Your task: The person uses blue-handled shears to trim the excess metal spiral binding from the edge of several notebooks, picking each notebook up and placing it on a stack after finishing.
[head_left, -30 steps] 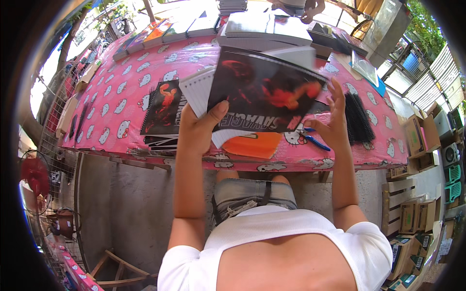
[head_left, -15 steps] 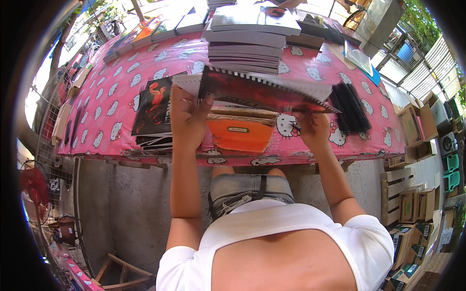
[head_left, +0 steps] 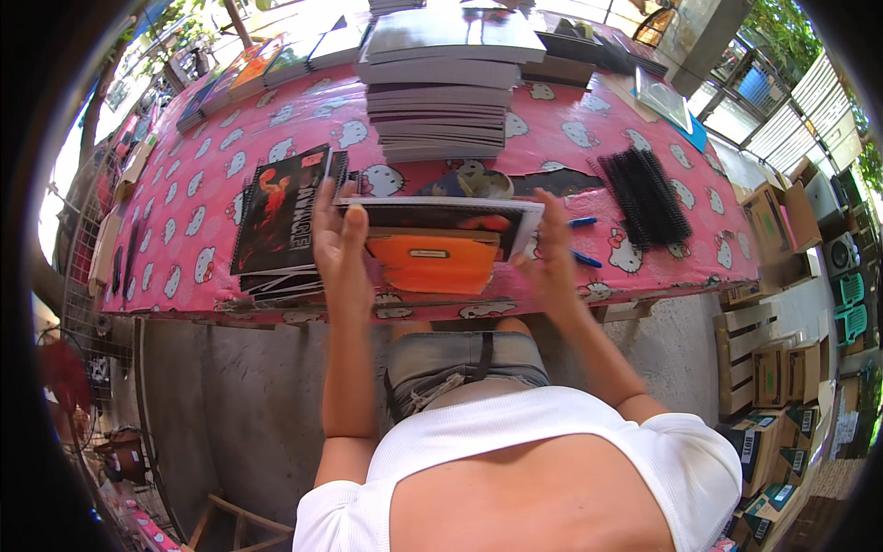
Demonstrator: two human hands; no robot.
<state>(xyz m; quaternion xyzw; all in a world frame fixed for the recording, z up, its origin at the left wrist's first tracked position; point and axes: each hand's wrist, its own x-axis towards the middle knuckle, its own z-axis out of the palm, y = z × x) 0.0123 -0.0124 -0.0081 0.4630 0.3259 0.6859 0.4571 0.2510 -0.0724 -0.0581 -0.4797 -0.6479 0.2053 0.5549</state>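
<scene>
Holding a black notebook (head_left: 405,213) between both hands, above the near part of the pink, cat-printed worktop (head_left: 198,230), with white page edges showing along its top and right end. Gripping its left end with the left hand (head_left: 340,239), fingers clamped on it and thumb laid over the near face. Cupping the right end loosely with the right hand (head_left: 549,248), palm turned inward, fingers raised and apart from the thumb; blurred there, so cannot tell whether touching the page edges. Has an orange box (head_left: 437,267) directly below and in front of the notebook, between the forearms. Beside the left hand, a pile of black notebooks (head_left: 276,207) with a red picture on the top cover. Just beyond the held notebook, a roll of tape (head_left: 478,182), and farther back a tall paper stack (head_left: 441,101). Near the right hand, two slim blue pieces (head_left: 587,259), too partly hidden to name, then a bundle of black spiral coils (head_left: 644,198). Toward the far left corner, a row of books (head_left: 253,72).
</scene>
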